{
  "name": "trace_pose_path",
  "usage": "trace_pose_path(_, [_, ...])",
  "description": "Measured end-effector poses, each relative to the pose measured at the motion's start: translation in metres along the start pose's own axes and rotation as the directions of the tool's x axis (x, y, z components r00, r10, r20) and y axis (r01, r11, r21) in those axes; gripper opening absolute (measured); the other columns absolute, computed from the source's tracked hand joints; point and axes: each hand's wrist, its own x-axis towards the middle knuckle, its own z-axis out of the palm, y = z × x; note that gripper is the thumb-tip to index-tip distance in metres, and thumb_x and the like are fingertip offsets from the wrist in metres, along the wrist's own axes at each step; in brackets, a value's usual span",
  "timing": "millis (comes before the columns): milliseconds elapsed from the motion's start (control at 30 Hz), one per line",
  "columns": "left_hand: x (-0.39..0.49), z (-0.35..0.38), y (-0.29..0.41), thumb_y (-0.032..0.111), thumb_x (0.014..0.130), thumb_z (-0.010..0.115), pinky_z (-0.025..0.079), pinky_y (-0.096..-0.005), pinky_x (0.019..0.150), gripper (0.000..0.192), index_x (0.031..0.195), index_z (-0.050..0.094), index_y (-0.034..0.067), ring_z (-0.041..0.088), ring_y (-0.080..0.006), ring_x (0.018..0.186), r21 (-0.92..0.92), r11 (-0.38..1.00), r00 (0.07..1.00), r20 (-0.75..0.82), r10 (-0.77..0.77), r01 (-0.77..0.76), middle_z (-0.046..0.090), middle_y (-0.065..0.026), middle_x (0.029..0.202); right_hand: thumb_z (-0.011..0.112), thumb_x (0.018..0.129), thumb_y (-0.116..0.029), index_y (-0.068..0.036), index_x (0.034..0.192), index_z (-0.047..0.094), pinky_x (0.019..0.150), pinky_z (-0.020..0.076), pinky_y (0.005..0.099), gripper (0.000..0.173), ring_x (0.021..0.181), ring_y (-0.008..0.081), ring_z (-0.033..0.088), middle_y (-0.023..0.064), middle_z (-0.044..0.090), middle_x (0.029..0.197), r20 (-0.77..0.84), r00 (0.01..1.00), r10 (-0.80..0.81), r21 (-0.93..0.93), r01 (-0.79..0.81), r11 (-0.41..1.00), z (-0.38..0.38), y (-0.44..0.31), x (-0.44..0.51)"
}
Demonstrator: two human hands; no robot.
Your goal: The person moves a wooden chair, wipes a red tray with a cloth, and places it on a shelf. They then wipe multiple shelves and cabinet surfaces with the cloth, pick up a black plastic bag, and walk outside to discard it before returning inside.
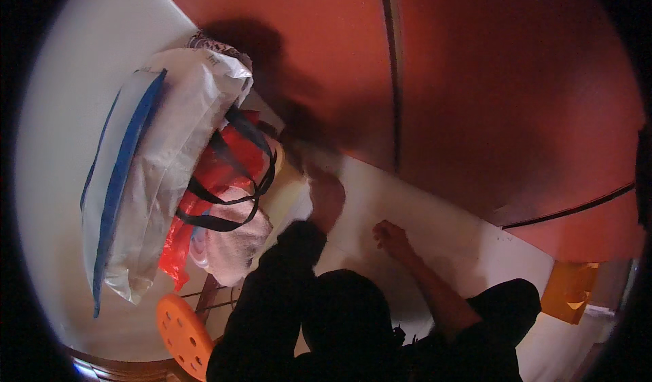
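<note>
My left hand point(327, 194) reaches down into the shaded corner beside a pale yellow surface point(280, 198). Its fingers are lost in shadow, so whether they hold anything is hidden. Over the white floor point(356, 198), my right hand point(392, 238) is held with its fingers loosely curled, and nothing shows in it. To the left of my left hand are a red plastic bag point(224, 163) and a pinkish cloth point(237, 244). Black strap handles point(224, 224) loop across them.
A large white plastic bag point(168, 153) with a blue band point(125, 168) leans at the left. An orange stool seat with holes point(184, 331) stands at the lower left. Red panels point(484, 102) rise in front, with a brown piece point(568, 290) at the right.
</note>
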Motion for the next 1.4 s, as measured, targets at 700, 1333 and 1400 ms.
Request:
trace_pose_path(700, [0.052, -0.108, -0.045, 0.007, 0.095, 0.048, 0.049, -0.0382, 0.082, 0.033, 0.128, 0.053, 0.002, 0.060, -0.0276, 0.089, -0.973, 0.214, 0.829, -0.184, -0.527, -0.080, 0.061, -0.0190, 0.102, 0.052, 0.090, 0.002, -0.004, 0.100, 0.060, 0.066, 0.0570, 0.0345, 0.015, 0.080, 0.0172, 0.061, 0.0065, 0.061, 0.093, 0.114, 0.993, 0.023, 0.306, -0.057, 0.950, -0.028, -0.003, 0.026])
trace_pose_path(1333, [0.208, -0.202, -0.077, 0.023, 0.100, 0.040, 0.028, -0.0394, 0.109, 0.051, 0.145, 0.032, 0.000, 0.035, -0.0336, 0.132, -0.840, -0.416, 0.508, 0.205, -0.837, -0.347, 0.034, -0.0195, 0.145, 0.057, 0.097, -0.018, -0.003, 0.103, 0.062, 0.072, 0.0552, 0.0317, 0.017, 0.081, 0.0165, 0.062, 0.0069, 0.064, 0.094, 0.086, 0.973, 0.215, 0.324, -0.231, 0.917, -0.056, -0.013, 0.009])
trace_pose_path(1400, [0.210, -0.265, -0.087, 0.022, 0.098, 0.045, 0.022, -0.0441, 0.116, 0.058, 0.148, 0.029, -0.002, 0.027, -0.0385, 0.142, -0.912, 0.015, 0.515, -0.244, -0.822, -0.409, 0.028, -0.0231, 0.153, 0.056, 0.097, -0.016, -0.003, 0.103, 0.062, 0.075, 0.0555, 0.0319, 0.016, 0.082, 0.0168, 0.063, 0.0074, 0.064, 0.094, 0.162, 0.975, 0.151, 0.317, -0.196, 0.928, -0.056, -0.006, 0.013])
